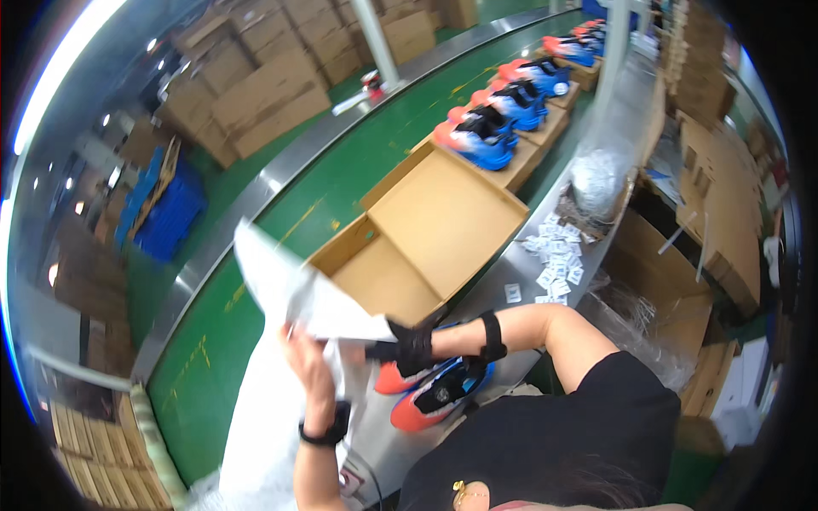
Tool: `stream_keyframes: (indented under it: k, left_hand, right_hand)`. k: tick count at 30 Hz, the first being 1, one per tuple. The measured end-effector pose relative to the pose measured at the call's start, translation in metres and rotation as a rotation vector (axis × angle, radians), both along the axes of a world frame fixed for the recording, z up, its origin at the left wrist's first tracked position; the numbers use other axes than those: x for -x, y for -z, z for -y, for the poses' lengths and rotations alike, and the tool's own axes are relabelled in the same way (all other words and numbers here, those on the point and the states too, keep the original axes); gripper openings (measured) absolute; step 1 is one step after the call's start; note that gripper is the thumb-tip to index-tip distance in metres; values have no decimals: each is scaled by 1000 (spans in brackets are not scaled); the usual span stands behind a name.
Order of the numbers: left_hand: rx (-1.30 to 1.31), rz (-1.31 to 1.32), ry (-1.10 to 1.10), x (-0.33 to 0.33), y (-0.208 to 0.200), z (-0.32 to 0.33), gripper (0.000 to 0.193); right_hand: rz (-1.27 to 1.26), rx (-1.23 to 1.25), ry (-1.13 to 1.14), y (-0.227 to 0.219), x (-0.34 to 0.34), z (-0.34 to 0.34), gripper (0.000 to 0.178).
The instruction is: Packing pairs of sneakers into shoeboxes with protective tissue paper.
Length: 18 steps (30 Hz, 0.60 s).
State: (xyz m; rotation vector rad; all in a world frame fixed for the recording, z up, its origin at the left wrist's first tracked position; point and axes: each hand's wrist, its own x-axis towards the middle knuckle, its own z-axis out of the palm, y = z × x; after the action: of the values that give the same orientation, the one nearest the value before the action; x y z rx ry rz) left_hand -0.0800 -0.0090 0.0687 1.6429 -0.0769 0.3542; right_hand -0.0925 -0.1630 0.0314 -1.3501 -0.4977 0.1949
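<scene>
A sheet of thin white paper (294, 294) is raised in front of me, its upper part smeared by motion. My left hand (308, 366) is closed on its lower edge. My right hand (400, 347), with black straps at the wrist and forearm, reaches across to the same paper; its fingers are hidden and blurred. Below my right wrist lies a pair of sneakers (430, 407), coral at the toe, black and blue behind. More white paper (264, 417) spreads under my left forearm. An open brown shoe box (452, 217) lies just beyond my hands, holding nothing.
Several boxes topped with coral-and-blue sneakers (486, 136) line the green conveyor belt (332, 183). On the metal ledge at right lie small white packets (554, 264) and a clear plastic bundle (596, 183). A large open carton (656, 264) stands beside my right elbow.
</scene>
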Motion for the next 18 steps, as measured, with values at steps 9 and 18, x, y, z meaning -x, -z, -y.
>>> stream_keyframes:
  k: [9,18]
  left_hand:
    - [-1157,256,32,-36,29,13,59]
    - [-1179,-378,-214,-56,160,-104,83]
  right_hand:
    - [-176,170,1072,42,-117,155,27]
    - [319,717,1646,82,-95,329,36]
